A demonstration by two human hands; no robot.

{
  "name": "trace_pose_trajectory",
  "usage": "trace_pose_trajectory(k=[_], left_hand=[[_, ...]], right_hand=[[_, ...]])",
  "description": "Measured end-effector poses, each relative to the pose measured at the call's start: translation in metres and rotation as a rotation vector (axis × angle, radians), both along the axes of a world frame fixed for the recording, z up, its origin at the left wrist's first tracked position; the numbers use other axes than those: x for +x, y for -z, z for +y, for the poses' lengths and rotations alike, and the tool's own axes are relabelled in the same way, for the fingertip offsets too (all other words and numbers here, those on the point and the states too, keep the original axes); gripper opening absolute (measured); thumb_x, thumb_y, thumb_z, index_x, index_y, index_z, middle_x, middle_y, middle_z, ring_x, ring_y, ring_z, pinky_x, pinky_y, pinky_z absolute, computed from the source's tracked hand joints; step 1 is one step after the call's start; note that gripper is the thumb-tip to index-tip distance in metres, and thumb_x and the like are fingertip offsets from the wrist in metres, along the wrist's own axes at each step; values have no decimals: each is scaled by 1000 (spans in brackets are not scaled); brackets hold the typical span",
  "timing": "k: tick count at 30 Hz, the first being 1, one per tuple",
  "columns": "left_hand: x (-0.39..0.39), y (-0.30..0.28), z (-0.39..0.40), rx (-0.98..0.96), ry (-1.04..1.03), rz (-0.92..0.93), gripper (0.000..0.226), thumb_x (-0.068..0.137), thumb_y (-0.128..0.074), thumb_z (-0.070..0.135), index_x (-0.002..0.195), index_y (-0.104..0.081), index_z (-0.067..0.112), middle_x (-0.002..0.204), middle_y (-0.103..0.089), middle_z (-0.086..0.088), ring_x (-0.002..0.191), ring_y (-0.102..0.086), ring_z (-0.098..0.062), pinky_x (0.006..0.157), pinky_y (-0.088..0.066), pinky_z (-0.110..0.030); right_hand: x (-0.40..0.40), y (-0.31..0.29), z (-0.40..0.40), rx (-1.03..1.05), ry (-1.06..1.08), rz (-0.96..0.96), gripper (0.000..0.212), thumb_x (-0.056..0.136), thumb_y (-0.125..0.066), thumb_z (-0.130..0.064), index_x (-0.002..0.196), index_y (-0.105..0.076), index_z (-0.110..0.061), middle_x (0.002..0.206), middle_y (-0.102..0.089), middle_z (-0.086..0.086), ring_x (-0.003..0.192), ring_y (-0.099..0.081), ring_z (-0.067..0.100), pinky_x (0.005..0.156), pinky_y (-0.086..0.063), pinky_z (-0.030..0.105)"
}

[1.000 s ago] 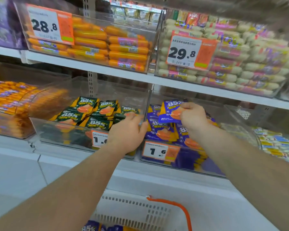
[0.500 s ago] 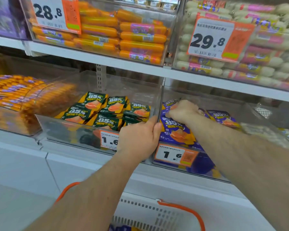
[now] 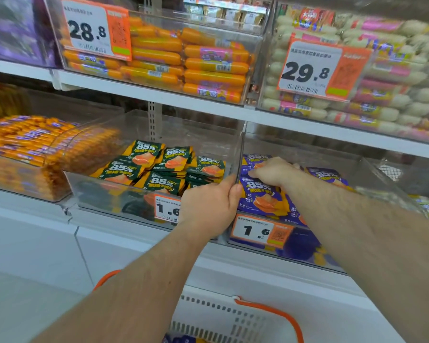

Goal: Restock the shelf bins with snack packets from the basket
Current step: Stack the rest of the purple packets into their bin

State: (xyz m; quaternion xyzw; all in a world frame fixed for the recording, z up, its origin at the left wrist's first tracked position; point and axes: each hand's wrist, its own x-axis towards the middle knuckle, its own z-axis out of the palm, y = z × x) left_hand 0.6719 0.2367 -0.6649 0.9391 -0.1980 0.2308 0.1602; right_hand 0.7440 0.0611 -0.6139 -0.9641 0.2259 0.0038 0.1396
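The left hand point(image 3: 209, 206) grips the near edge of the clear divider point(image 3: 240, 154) between two bins, thumb on its right face. The right hand point(image 3: 274, 170) reaches into the right bin point(image 3: 372, 174), fingers curled down onto the purple packets point(image 3: 260, 196); whether it pinches one cannot be told. Green packets point(image 3: 159, 169) fill the left bin point(image 3: 104, 194). The basket point(image 3: 223, 318) sits below, near.

The shelf bins point(image 3: 174, 134) are clear, glossy plastic. Inside them, green packets point(image 3: 166, 169) and purple packets point(image 3: 260, 194) show shiny printed film. Below the bins, the basket point(image 3: 221, 320) is matt white perforated plastic with a smooth orange handle point(image 3: 282, 318).
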Motion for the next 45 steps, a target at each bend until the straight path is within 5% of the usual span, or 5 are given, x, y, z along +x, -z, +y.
trace_pose_trajectory(k=[7,15,27,34,45], left_hand=[[2,-5,3,-164,86,79,42,102,-29,44,135,-49,26,123,-62,0,112,-57,-21,86,-44,-35],[-60,60,49,-539,-8,-84,29,86,-44,30,107,-63,22,98,-65,7,93,-58,-20,82,-24,-29],[-113,236,105,-158,-96,908,26,101,-43,27,124,-54,23,105,-65,-1,81,-59,-20,72,-54,-37],[-111,259,97,-162,-120,1009,32,98,-44,20,128,-56,23,114,-66,0,84,-61,-15,71,-54,-34],[-109,265,95,-170,-131,1059,32,93,-46,16,122,-58,24,103,-62,7,87,-60,-14,77,-54,-34]], right_hand=[[-46,-9,24,-44,-29,-472,32,85,-60,-31,115,-66,-23,126,-61,5,127,-39,31,99,-32,40],[-121,61,84,-26,-592,-1209,12,71,-52,-17,69,-61,-10,67,-54,5,67,-50,29,64,-37,36],[-208,325,106,256,-374,404,11,88,-58,-29,79,-56,-23,79,-57,0,75,-57,19,67,-45,32],[-212,368,101,14,-604,583,88,89,-64,-26,155,-7,-15,161,-13,7,143,-22,31,113,-25,49],[-237,391,99,-223,-702,426,68,91,-59,-23,148,-25,-12,148,-36,12,131,-40,34,111,-30,48]])
